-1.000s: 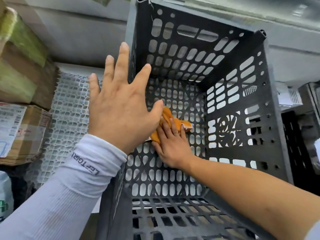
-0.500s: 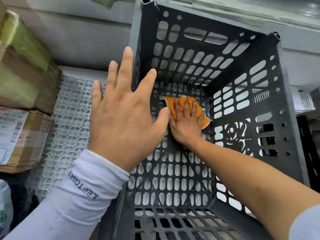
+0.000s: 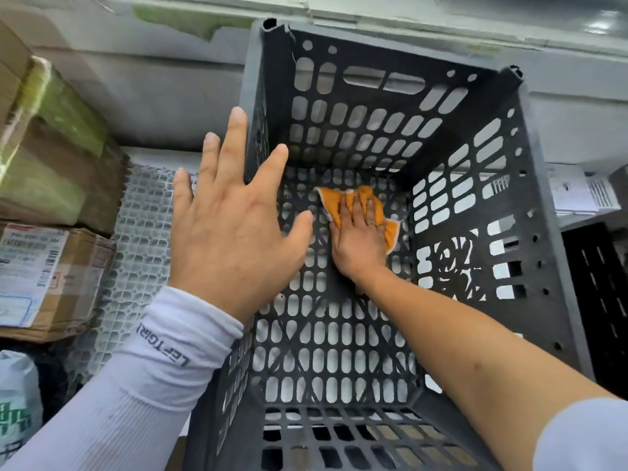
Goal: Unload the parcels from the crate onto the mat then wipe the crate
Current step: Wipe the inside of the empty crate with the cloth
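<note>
Pressing orange cloth [image 3: 339, 205], flat right-hand fingers [image 3: 360, 205].

The crate [image 3: 390, 137] is dark grey plastic, matt, with moulded holes in every wall. Under the right hand [image 3: 360, 239] lies an orange cloth [image 3: 334, 202], soft and woven. Left of the left hand [image 3: 231, 229], the mat [image 3: 139, 239] is pale plastic lattice. Further left, the parcels [image 3: 51, 273] are brown cardboard with glossy tape and paper labels.
</note>
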`<state>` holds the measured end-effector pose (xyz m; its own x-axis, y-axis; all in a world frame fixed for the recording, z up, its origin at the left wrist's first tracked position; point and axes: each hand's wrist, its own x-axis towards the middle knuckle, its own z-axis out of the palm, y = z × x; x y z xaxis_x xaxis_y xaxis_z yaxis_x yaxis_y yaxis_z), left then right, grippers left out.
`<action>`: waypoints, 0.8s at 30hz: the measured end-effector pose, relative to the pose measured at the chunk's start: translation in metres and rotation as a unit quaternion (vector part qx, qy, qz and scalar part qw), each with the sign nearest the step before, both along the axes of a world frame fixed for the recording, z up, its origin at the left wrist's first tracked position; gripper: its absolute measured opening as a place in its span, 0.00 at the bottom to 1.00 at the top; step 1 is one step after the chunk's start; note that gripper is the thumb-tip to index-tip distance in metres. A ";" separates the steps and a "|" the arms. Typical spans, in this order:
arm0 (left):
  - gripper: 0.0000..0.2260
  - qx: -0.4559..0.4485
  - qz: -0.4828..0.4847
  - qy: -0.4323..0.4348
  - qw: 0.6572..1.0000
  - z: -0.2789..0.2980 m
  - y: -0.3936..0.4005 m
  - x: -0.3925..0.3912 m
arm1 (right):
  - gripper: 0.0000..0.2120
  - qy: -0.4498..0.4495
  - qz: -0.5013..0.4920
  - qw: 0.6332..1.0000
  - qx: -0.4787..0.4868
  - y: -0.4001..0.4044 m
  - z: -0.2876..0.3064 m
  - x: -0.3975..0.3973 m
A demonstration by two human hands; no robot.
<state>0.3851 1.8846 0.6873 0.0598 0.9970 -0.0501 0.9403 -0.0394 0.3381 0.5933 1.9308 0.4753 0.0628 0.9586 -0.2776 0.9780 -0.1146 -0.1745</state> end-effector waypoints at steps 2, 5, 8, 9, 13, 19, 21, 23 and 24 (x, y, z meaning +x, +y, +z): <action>0.35 -0.004 -0.002 0.003 1.000 0.001 0.001 0.001 | 0.31 -0.008 0.012 1.000 -0.009 -0.010 0.003 -0.002; 0.35 -0.004 -0.004 0.014 1.000 0.000 0.001 0.000 | 0.31 -0.007 0.030 0.999 -0.035 -0.024 0.010 -0.004; 0.35 -0.003 -0.004 0.016 1.000 0.001 0.001 0.000 | 0.30 0.011 0.029 0.997 -0.072 -0.032 0.019 -0.007; 0.35 -0.006 -0.005 0.017 1.000 0.001 0.002 0.000 | 0.30 0.017 0.026 0.996 -0.088 -0.035 0.023 -0.008; 0.34 -0.009 -0.007 0.017 1.000 0.003 0.003 -0.001 | 0.29 0.034 0.045 0.983 -0.174 -0.056 0.041 -0.015; 0.34 0.010 -0.030 0.050 0.998 0.007 -0.004 0.001 | 0.28 0.082 0.104 0.958 -0.254 -0.077 0.066 -0.025; 0.33 0.028 -0.066 0.082 0.994 0.010 -0.009 0.001 | 0.28 0.104 0.105 0.960 -0.239 -0.079 0.079 -0.028; 0.34 0.038 -0.116 0.113 0.986 0.013 -0.011 0.002 | 0.27 0.134 0.097 0.962 -0.216 -0.081 0.094 -0.032; 0.35 0.034 -0.139 0.128 0.981 0.014 -0.011 0.002 | 0.26 0.155 0.096 0.961 -0.210 -0.082 0.101 -0.034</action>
<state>0.3873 1.8735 0.7016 0.3250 0.9452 -0.0329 0.9435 -0.3216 0.0802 0.5597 1.8486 0.5764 -0.2522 0.7433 -0.6196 0.8967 -0.0612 -0.4384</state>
